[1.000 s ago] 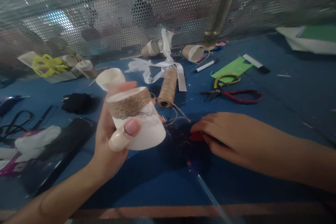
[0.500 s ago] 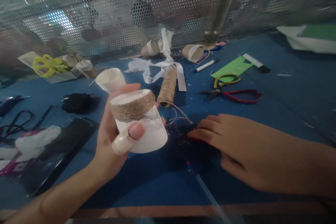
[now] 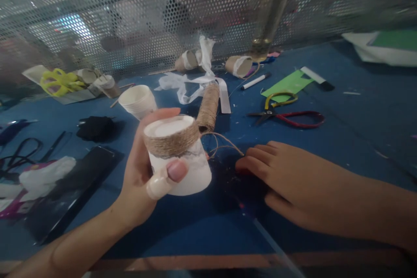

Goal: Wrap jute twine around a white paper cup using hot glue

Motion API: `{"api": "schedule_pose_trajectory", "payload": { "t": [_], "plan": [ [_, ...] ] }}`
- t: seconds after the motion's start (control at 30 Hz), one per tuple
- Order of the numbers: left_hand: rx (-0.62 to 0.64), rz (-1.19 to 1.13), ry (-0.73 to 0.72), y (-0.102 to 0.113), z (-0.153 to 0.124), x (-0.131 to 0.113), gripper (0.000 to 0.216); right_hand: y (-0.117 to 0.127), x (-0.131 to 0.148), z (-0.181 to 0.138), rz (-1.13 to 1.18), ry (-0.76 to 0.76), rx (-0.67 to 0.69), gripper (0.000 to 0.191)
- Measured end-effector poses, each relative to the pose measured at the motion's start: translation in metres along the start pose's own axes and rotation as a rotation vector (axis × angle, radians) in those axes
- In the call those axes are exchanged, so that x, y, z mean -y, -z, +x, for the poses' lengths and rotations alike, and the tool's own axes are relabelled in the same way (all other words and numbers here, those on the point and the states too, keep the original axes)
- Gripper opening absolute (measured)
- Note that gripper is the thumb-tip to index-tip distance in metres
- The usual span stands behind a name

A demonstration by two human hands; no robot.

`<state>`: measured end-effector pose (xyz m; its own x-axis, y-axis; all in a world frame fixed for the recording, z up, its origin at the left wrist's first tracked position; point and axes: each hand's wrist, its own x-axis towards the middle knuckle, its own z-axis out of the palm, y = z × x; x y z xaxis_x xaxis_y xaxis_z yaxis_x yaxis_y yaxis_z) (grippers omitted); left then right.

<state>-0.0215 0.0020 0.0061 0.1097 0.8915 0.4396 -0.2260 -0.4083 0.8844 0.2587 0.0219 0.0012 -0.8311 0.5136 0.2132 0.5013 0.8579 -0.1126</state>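
My left hand is closed round a white paper cup held upside down above the blue table. Jute twine is wound in a band round the cup's upper part. My thumb, with a pale wrap on it, presses the cup's front. A loose twine strand runs from the cup toward my right hand. That hand lies flat on the table just right of the cup, fingers stretched out and pointing left. Its fingertips rest on a dark patch, and whatever is under them is hidden.
A twine spool, a spare white cup and white ribbon lie behind the held cup. Red-and-yellow scissors, green paper and a marker sit to the right. A black slab lies left. Perforated screen closes the back.
My left hand has carried the cup a little right and down, showing more of its flat end. My right hand slid left over a small red piece, which no longer shows.
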Motion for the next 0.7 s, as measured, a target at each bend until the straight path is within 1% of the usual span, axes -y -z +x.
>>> {"api": "schedule_pose_trajectory", "payload": {
  "t": [0.2, 0.43, 0.7],
  "plan": [
    [0.034, 0.038, 0.016, 0.0, -0.003, -0.002, 0.055, -0.001, -0.001, 0.001, 0.056, -0.073, 0.079, 0.041],
    [0.014, 0.114, 0.039, 0.008, -0.01, 0.0, 0.061, 0.0, 0.001, 0.002, 0.074, -0.096, 0.06, 0.038],
    [0.071, 0.145, 0.031, 0.005, -0.007, 0.0, 0.061, -0.002, 0.0, 0.0, 0.087, -0.117, 0.088, 0.036]
  ]
}}
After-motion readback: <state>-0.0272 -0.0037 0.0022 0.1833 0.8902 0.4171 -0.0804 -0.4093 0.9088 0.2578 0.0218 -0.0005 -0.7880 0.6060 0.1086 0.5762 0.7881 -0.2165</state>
